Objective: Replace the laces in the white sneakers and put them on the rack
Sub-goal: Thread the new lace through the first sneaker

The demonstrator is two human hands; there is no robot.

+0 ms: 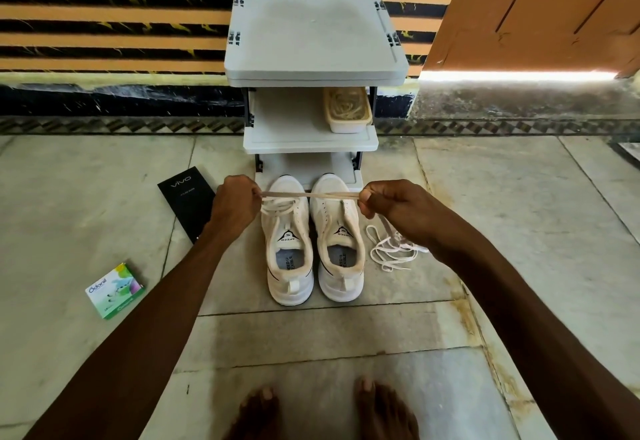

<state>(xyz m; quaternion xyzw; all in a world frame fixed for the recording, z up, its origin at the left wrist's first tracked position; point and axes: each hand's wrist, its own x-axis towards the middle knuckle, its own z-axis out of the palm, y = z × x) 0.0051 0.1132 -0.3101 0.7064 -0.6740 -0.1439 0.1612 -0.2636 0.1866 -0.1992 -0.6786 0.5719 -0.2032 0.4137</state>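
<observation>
1. Your left hand (235, 205) has its fingers curled in, pinching one end of a cream lace (311, 194).
2. Your right hand (391, 211) pinches the other end, so the lace runs taut and level between them, over the toes of both shoes.
3. The left sneaker (289, 249) and right sneaker (341, 252) sit side by side on the floor (346, 342), toes at the foot of the grey rack (311, 41).
4. A loose pile of laces (388, 252) lies just right of the right sneaker, partly hidden by your wrist.
5. On the rack's middle shelf there's a tub (348, 117) of laces.
6. A black box (187, 204) lies by your left hand, and a green box (116, 290) is further out.
</observation>
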